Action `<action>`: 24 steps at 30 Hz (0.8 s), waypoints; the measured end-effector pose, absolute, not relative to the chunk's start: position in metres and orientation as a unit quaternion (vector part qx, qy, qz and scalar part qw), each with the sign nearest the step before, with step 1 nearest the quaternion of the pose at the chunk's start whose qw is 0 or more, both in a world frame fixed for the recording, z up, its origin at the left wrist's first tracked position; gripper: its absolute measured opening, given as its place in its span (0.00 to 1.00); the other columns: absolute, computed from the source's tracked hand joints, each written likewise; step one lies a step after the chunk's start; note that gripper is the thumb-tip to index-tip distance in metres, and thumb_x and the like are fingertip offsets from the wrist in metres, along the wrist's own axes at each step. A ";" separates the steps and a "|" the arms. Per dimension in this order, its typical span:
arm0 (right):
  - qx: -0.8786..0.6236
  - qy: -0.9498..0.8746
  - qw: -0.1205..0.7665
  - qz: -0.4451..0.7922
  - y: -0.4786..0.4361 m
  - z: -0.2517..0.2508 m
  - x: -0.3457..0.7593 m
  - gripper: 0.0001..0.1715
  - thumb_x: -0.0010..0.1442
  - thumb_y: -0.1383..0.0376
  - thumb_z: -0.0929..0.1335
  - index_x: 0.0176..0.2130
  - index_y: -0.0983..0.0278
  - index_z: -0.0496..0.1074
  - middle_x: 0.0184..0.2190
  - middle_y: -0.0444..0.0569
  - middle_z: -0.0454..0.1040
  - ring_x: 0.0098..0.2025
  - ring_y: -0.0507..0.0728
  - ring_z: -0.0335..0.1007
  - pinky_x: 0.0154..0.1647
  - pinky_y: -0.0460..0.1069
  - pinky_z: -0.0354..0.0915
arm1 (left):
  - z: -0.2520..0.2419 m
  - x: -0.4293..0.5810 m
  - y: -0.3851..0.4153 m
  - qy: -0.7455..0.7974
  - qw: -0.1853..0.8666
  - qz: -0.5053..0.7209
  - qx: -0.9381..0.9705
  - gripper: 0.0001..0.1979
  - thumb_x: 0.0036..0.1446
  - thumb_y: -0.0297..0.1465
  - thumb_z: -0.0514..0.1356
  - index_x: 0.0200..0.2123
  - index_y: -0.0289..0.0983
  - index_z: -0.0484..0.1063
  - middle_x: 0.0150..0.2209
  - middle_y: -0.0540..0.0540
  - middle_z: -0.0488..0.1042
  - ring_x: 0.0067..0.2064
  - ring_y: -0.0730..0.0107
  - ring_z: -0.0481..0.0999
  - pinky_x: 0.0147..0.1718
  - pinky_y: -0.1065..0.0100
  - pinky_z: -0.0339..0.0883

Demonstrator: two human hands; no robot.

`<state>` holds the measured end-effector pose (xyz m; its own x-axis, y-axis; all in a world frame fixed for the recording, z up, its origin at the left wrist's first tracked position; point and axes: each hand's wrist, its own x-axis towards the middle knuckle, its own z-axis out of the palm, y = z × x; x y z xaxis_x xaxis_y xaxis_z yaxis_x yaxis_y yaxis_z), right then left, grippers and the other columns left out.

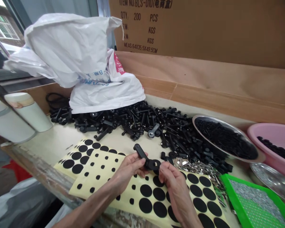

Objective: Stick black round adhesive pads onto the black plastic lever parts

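Left hand [129, 167] pinches black lever [140, 151] above dotted sheets [93, 181]; right hand [174, 180] curled at its ring end, can't tell if gripping. From lever: black heap [142, 118] 12 o'clock, green tray [231, 191] 4.

We hold a black plastic arm [140, 151] in our left hand [128, 169] and pinch its round end with our right hand [174, 182]. Below, we see sheets of black stickers [94, 181]; beyond, a heap of black parts [142, 119] and a white sack [68, 50]; rightward, a green tray [232, 196].
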<state>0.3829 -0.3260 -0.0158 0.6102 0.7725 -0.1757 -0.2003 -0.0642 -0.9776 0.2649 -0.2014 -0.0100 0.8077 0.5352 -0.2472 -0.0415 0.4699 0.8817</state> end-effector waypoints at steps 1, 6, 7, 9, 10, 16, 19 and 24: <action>-0.629 -0.227 0.639 0.380 -0.326 -0.016 0.383 0.19 0.59 0.53 0.67 0.24 0.62 0.64 0.22 0.41 0.57 0.28 0.53 0.49 0.31 0.48 0.51 | -0.011 0.265 -0.201 0.252 0.820 0.176 0.483 0.17 0.58 0.36 0.61 0.46 0.31 0.70 0.34 0.42 0.77 0.32 0.69 0.75 0.31 0.69 0.66; -0.646 -0.234 0.614 0.388 -0.325 -0.017 0.383 0.19 0.59 0.53 0.68 0.25 0.62 0.66 0.21 0.40 0.56 0.27 0.52 0.48 0.30 0.48 0.49 | -0.017 0.264 -0.199 0.245 0.818 0.173 0.491 0.18 0.58 0.37 0.62 0.47 0.32 0.70 0.34 0.43 0.76 0.32 0.70 0.75 0.32 0.68 0.66; -0.647 -0.233 0.613 0.390 -0.325 -0.017 0.383 0.18 0.59 0.53 0.68 0.25 0.62 0.67 0.21 0.40 0.56 0.27 0.52 0.48 0.30 0.48 0.49 | -0.019 0.264 -0.199 0.244 0.818 0.173 0.491 0.18 0.57 0.37 0.62 0.47 0.32 0.70 0.34 0.43 0.76 0.31 0.70 0.75 0.32 0.68 0.66; -0.648 -0.232 0.611 0.392 -0.325 -0.017 0.384 0.17 0.59 0.53 0.68 0.26 0.62 0.67 0.22 0.40 0.56 0.27 0.52 0.48 0.30 0.47 0.49 | -0.021 0.264 -0.199 0.241 0.820 0.174 0.489 0.19 0.57 0.37 0.62 0.48 0.31 0.70 0.33 0.43 0.76 0.30 0.70 0.74 0.32 0.68 0.66; -0.648 -0.231 0.610 0.394 -0.325 -0.017 0.384 0.17 0.59 0.53 0.68 0.26 0.62 0.67 0.22 0.40 0.56 0.27 0.52 0.48 0.30 0.47 0.49 | -0.021 0.264 -0.199 0.239 0.821 0.175 0.487 0.19 0.57 0.37 0.62 0.48 0.31 0.70 0.32 0.43 0.76 0.30 0.70 0.74 0.32 0.67 0.66; -0.655 -0.221 0.603 0.399 -0.324 -0.012 0.384 0.17 0.57 0.53 0.69 0.26 0.62 0.68 0.21 0.40 0.56 0.26 0.51 0.48 0.28 0.47 0.48 | -0.017 0.265 -0.199 0.246 0.822 0.170 0.484 0.20 0.57 0.36 0.62 0.49 0.30 0.70 0.33 0.42 0.76 0.30 0.70 0.74 0.32 0.67 0.66; -0.657 -0.213 0.603 0.400 -0.324 -0.012 0.383 0.16 0.56 0.54 0.70 0.26 0.62 0.68 0.20 0.39 0.56 0.26 0.51 0.48 0.28 0.47 0.48 | -0.015 0.264 -0.200 0.245 0.823 0.171 0.484 0.20 0.57 0.35 0.62 0.50 0.30 0.69 0.35 0.41 0.77 0.31 0.70 0.74 0.33 0.66 0.66; -0.658 -0.210 0.601 0.403 -0.324 -0.013 0.384 0.16 0.56 0.53 0.70 0.26 0.62 0.68 0.21 0.40 0.56 0.26 0.51 0.47 0.28 0.47 0.48 | -0.015 0.264 -0.200 0.247 0.821 0.173 0.486 0.20 0.57 0.34 0.62 0.51 0.30 0.69 0.36 0.40 0.77 0.32 0.69 0.74 0.33 0.66 0.67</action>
